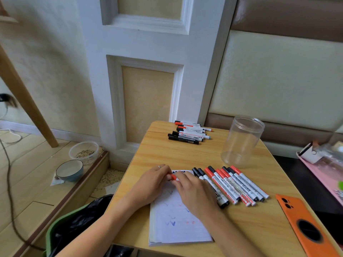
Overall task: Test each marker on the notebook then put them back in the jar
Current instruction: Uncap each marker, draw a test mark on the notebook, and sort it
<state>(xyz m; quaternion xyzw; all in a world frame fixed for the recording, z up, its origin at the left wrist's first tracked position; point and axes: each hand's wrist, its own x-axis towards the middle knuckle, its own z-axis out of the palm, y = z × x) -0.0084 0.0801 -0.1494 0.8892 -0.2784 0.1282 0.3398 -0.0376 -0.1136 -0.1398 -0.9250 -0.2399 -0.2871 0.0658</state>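
My left hand (155,179) and my right hand (194,191) meet over the top edge of the notebook (178,223), both pinching a red marker (173,177) between their fingertips; only its red end shows between my fingers, so I cannot tell whether the cap is on or coming off. There is a ring (159,166) on my left hand. The notebook lies open near the front edge of the desk (176,154), its page dotted with small blue and red test marks.

Just right of my right hand, a row of markers (233,184) with red and black caps lies side by side, touching one another, slanting toward the right front of the desk. A second bunch of markers (191,133) sits at the back edge of the desk, close to the wall, well apart from the first row. The clear jar (242,141) stands upright near the back right part of the desk, open at the top, with nothing visible inside it.

An orange phone (304,225) lies face down at the front right corner of the desk. Off the desk to the left, on the floor, are a blue bowl (69,170) and a clear tub (83,152) with some grain in it. A green bin (74,227) with a black liner stands by the left front edge of the desk
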